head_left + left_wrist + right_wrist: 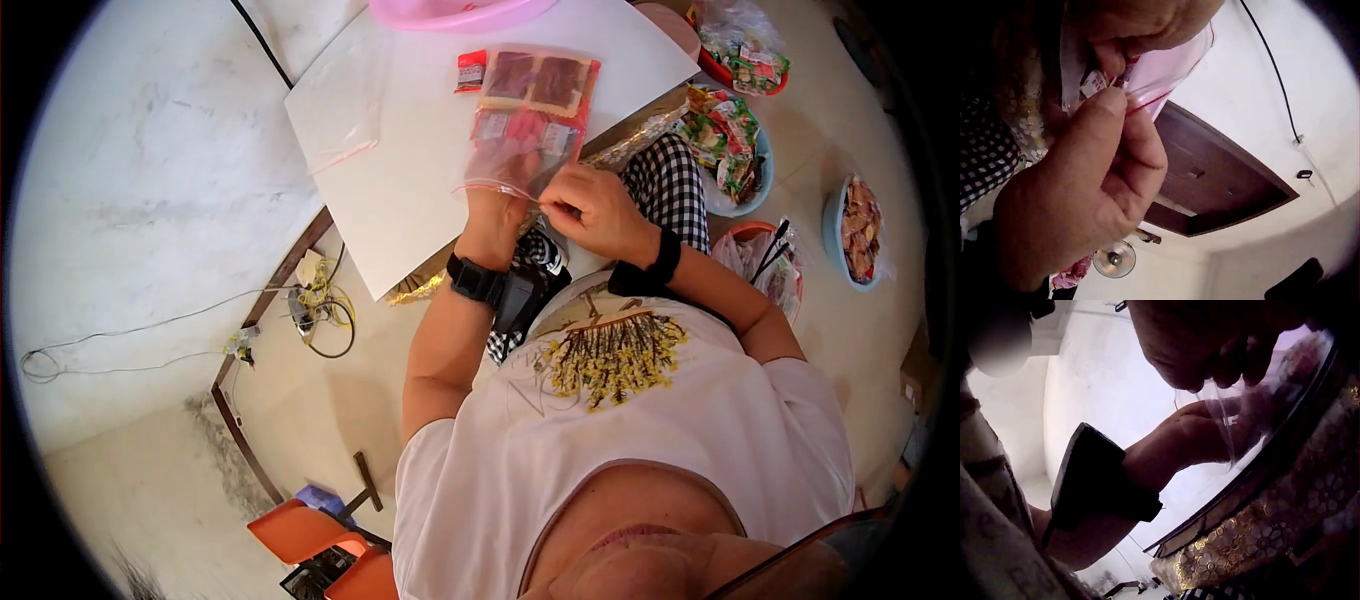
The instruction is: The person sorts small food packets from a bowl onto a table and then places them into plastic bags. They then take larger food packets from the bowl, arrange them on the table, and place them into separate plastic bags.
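A clear zip bag [510,172] with a reddish zip line lies over the white table. It holds two brown squares [558,80] on top and red packets with white labels [555,138] below. My left hand [518,150] reaches past the bag's mouth, its fingers stretched out and seen through the plastic among the packets. With thumb and forefinger my right hand [597,212] pinches the bag's edge beside my left wrist. In the right wrist view, the right hand's curled fingers [1229,369] grip the plastic. A small red packet [470,72] sits left of the bag.
A pink basin [460,12] stands at the table's [400,190] far end. On the floor at the right are basins of packets [765,165] and a blue basin of brown pieces [835,240]. Cables [325,310] lie by the left wall; orange chairs [300,530] stand behind.
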Action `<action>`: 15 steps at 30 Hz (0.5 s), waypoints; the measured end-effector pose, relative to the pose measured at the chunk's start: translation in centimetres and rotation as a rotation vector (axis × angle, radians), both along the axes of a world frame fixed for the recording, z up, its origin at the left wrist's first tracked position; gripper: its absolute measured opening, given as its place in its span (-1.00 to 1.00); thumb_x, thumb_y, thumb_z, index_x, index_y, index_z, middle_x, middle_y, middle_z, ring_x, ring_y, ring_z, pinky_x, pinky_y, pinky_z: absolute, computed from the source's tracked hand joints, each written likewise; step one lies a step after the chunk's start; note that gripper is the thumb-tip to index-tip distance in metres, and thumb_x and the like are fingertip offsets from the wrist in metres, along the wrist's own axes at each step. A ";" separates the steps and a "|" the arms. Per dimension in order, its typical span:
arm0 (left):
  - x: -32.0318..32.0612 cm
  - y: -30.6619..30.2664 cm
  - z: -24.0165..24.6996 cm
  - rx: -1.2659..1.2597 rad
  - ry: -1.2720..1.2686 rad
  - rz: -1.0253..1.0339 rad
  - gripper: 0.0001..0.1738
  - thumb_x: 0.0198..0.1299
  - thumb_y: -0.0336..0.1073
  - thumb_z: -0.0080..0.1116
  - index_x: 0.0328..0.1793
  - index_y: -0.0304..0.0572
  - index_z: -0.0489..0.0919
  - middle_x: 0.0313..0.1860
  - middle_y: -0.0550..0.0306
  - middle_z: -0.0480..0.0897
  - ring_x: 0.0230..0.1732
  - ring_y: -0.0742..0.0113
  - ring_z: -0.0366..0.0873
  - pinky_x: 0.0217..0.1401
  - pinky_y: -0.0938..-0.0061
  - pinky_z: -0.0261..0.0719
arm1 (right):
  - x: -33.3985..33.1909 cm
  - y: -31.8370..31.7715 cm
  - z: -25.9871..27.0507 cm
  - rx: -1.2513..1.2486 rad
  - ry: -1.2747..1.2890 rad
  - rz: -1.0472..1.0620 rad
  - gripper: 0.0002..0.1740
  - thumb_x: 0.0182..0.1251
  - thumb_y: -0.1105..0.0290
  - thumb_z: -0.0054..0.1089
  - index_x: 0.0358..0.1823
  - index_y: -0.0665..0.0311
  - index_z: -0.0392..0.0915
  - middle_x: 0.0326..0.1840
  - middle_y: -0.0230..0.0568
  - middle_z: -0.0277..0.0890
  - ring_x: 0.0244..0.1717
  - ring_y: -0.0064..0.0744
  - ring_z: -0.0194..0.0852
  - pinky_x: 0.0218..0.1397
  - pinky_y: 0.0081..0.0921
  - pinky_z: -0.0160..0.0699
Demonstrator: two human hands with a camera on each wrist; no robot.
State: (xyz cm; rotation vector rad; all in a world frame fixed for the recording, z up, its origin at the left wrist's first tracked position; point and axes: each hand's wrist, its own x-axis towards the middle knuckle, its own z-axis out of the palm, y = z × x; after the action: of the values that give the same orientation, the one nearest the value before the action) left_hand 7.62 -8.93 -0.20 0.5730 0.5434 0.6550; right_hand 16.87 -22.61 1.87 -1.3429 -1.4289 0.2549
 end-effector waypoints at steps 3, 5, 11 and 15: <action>-0.2 1.5 -2.1 0.378 0.236 -0.031 -0.71 0.30 -0.45 0.03 0.14 -0.20 0.46 0.04 0.03 0.57 0.04 0.21 0.56 -0.02 0.43 0.62 | 0.0 0.1 -0.1 0.010 -0.008 0.004 -0.92 0.11 0.51 0.26 -0.41 0.24 0.51 -0.44 -0.23 0.45 -0.39 -0.12 0.50 -0.39 -0.26 0.45; -0.3 3.4 -5.5 0.813 0.487 -0.065 -0.77 0.29 -0.47 0.04 0.07 -0.20 0.48 -0.02 0.07 0.58 -0.03 0.25 0.57 -0.07 0.46 0.61 | 0.0 0.1 -0.2 0.015 -0.011 0.010 -0.92 0.11 0.51 0.26 -0.40 0.24 0.51 -0.44 -0.23 0.45 -0.40 -0.12 0.50 -0.38 -0.26 0.45; -1.8 5.0 -6.5 0.676 0.471 -0.154 -0.90 0.32 -0.45 0.04 -0.07 -0.24 0.49 -0.21 0.17 0.58 -0.22 0.36 0.56 -0.20 0.55 0.59 | -0.1 0.0 -0.6 -0.028 0.005 0.050 -0.91 0.11 0.51 0.27 -0.39 0.23 0.52 -0.44 -0.22 0.45 -0.40 -0.11 0.50 -0.36 -0.27 0.47; -3.4 0.2 1.1 -0.022 0.168 -0.161 -0.86 0.36 -0.39 0.05 -0.04 -0.27 0.51 -0.21 0.14 0.59 -0.28 0.38 0.56 -0.33 0.61 0.53 | 0.0 0.1 -0.7 -0.028 0.020 0.067 -0.92 0.11 0.50 0.27 -0.39 0.23 0.52 -0.44 -0.21 0.46 -0.40 -0.09 0.50 -0.36 -0.26 0.46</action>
State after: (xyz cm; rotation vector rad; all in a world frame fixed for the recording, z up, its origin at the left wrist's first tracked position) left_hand 4.21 -8.72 0.90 0.6470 0.6536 0.4504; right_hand 16.85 -22.53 1.18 -1.3134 -1.4600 0.3330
